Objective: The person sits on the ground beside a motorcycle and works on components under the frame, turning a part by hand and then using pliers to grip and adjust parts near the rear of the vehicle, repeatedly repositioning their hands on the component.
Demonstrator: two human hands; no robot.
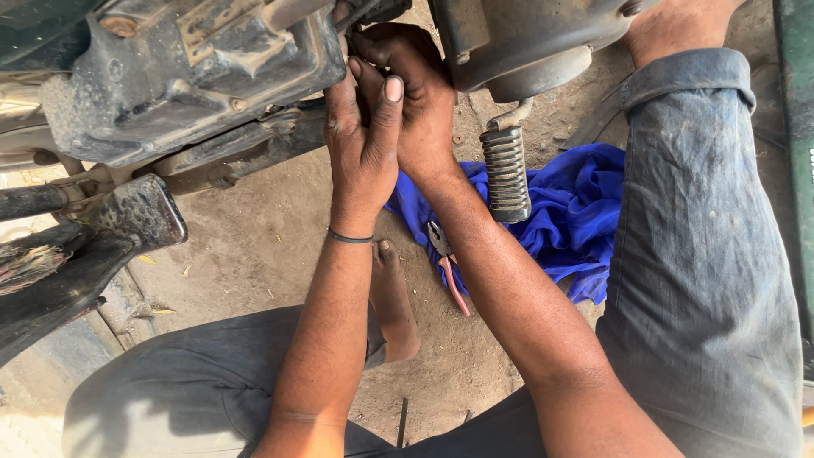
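Both the left hand [363, 144] and right hand [415, 102] clench a small hidden part under the engine [195, 76], beside the footpeg [506, 174]; it likely feels rigid, greasy, best pinched by fingertips

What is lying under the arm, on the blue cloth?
Pliers with red handles lie at the edge of the blue cloth, on the dirt. The right arm covers part of them, so their far side and the cloth beneath cannot be seen.
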